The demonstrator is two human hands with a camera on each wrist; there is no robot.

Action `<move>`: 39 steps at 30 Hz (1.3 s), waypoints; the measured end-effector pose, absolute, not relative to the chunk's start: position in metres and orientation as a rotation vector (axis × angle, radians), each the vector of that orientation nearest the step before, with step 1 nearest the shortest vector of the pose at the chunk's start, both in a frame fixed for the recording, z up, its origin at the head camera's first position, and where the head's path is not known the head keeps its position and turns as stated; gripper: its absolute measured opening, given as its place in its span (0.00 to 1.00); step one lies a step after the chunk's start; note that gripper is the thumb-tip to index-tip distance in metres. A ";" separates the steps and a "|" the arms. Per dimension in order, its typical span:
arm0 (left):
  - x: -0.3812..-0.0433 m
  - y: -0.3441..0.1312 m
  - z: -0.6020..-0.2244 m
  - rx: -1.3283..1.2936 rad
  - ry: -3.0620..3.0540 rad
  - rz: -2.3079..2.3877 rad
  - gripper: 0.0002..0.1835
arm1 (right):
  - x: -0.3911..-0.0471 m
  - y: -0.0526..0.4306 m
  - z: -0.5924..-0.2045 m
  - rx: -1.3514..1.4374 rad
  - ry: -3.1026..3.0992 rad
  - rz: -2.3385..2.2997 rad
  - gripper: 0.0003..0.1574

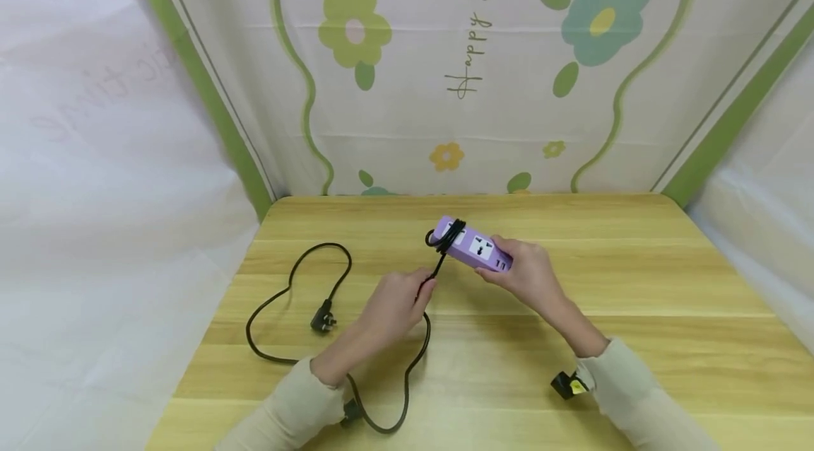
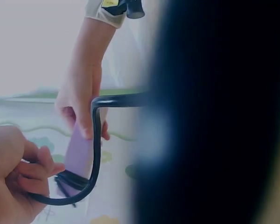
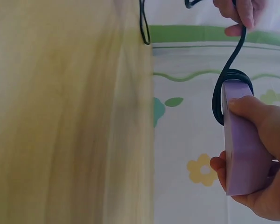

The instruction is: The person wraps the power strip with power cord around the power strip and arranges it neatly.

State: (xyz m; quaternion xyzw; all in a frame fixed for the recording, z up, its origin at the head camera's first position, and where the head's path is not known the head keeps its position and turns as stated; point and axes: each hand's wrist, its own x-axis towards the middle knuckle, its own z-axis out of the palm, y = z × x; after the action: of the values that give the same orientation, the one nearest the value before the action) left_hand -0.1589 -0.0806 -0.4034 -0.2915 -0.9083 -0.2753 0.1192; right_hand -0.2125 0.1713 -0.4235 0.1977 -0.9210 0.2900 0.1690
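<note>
My right hand grips the near right end of a purple power strip, its socket face turned up toward the head camera. Several turns of black cord wrap round the strip's far left end. Just below those turns my left hand pinches the cord, which runs taut up to the strip. In the right wrist view the thumb and fingers clasp the purple body from both sides. From the left hand the rest of the cord loops loosely over the table to a black three-pin plug.
The wooden table ends at a white curtain printed with flowers, with more white cloth at the left side. A small black wrist device sits at the right sleeve. Loose cord lies left of and below the left hand.
</note>
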 end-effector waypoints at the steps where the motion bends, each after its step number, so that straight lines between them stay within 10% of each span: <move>1: -0.159 -0.081 -0.403 -0.857 -2.653 -0.797 0.09 | -0.211 0.171 -0.425 0.580 -2.615 0.794 0.40; 20: -0.198 -0.101 -0.369 -1.528 -2.430 -0.002 0.07 | -0.177 0.157 -0.426 0.912 -2.783 0.476 0.38; 39: -0.224 -0.092 -0.392 -1.964 -2.337 -1.075 0.04 | -0.139 0.172 -0.395 1.222 -2.732 0.880 0.39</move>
State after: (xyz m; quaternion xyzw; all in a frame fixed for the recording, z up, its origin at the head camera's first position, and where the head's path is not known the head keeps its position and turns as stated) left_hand -0.2244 -0.0923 -0.3916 -0.6061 -0.7213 -0.3318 -0.0473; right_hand -0.1393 0.1715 -0.3949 0.3917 -0.8757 0.2821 0.0110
